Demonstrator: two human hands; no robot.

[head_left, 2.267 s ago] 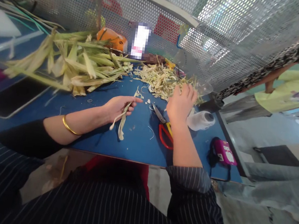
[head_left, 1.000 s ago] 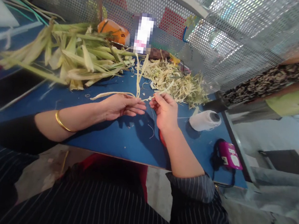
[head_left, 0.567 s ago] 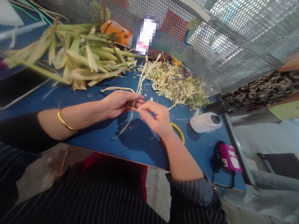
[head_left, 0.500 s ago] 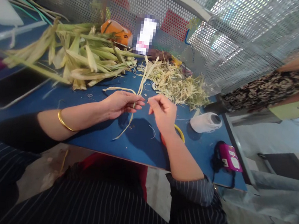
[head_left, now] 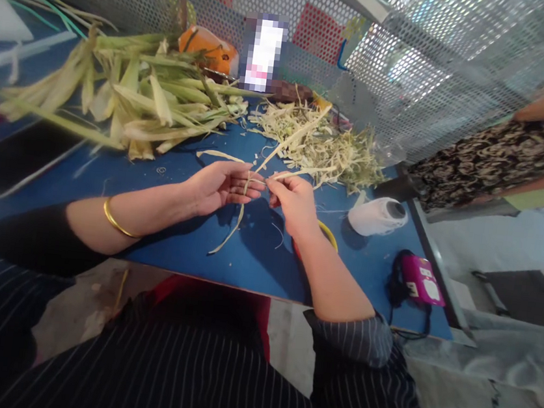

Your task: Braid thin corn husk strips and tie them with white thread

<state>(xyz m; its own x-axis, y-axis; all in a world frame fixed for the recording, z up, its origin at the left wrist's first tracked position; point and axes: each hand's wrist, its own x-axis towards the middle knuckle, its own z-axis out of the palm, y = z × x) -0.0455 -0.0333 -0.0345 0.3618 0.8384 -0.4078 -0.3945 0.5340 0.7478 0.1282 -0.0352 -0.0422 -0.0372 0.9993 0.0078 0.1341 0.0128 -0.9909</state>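
Pale husk strips [head_left: 233, 226] cross one another between my two hands over the blue table. My left hand [head_left: 219, 187], palm up with its fingers stretched out, has the crossing of the strips lying on its fingers. The fingertips of my right hand [head_left: 296, 203] are pinched on a strip close to the left fingertips. One long strip [head_left: 293, 139] slants up and to the right, over a heap of shredded husk [head_left: 347, 150]. A yellow-rimmed round thing [head_left: 328, 234] is partly hidden behind my right wrist.
Whole corn husks [head_left: 142, 94] are piled at the back left, beside a dark flat device [head_left: 17, 155]. A white thread spool [head_left: 377, 217] and a magenta box with a black cord [head_left: 424, 280] are on the right. Perforated metal [head_left: 386, 60] stands behind the table. A person's arm shows at upper right.
My left fingers have spread flatter. The upright strips now lean right, one of them by my right fingertips, which have tilted slightly. The view has shifted slightly.
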